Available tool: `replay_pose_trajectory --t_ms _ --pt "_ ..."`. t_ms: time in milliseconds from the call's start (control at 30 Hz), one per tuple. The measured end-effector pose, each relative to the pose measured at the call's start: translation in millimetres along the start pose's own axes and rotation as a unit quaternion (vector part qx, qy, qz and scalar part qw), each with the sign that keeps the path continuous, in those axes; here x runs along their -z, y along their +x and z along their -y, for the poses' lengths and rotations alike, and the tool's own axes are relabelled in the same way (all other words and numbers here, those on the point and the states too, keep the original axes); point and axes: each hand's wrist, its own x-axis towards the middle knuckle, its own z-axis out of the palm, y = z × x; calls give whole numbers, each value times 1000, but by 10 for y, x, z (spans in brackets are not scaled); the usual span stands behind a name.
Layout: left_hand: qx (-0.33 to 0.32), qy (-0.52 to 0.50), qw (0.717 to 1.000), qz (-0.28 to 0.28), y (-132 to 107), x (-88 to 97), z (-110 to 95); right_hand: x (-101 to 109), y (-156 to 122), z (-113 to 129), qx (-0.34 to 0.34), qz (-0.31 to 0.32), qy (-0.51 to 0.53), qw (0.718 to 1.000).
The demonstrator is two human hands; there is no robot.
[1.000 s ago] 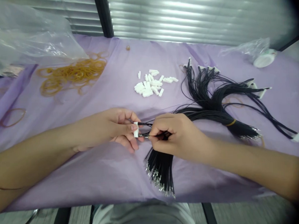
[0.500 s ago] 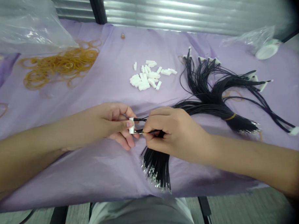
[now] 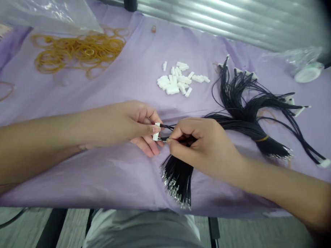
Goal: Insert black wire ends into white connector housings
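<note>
My left hand (image 3: 133, 125) pinches a small white connector housing (image 3: 155, 132) between thumb and fingers. My right hand (image 3: 201, 144) is closed on a thin black wire (image 3: 164, 139), its metal tip at the housing's lower end. Another black wire runs out of the housing's top. A bundle of black wires with metal terminals (image 3: 178, 179) fans out under my right hand toward the table's front edge. Both hands hover just above the purple cloth (image 3: 107, 176).
A pile of white connector housings (image 3: 180, 82) lies behind my hands. Finished black wire harnesses (image 3: 251, 106), one tied with a rubber band, spread at the right. Yellow rubber bands (image 3: 78, 51) lie back left beside a clear plastic bag (image 3: 42, 12). A bagged white roll (image 3: 306, 72) sits far right.
My hands stay together on the housing and wire. The view has shifted and tilted, so everything sits slightly right of and higher than before.
</note>
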Motion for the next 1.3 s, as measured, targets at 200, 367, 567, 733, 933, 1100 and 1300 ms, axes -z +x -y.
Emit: replay_pose_trajectory --t_ms 200,367,567,733,933,1100,1300 --pt "-24 -24 999 8 2 0 16 -38 -22 -3 -2 4 -10 1000" --pt "-8 -11 1000 -1 -12 -11 -8 -46 -16 -3 7 24 -16 1000" --pt "-6 -12 1000 0 -34 -32 -35 -21 -18 8 3 32 -22 999" --pt "-4 -15 1000 14 -35 -24 -36 32 -1 5 4 21 1 1000" --pt "-2 -18 1000 10 -34 -8 -28 62 11 -28 53 43 -23 997" --pt "2 -33 999 17 -14 1 -20 39 -3 -53 53 40 -29 997" --pt "-2 -36 999 10 -8 7 -11 0 -2 -127 101 0 -36 994"
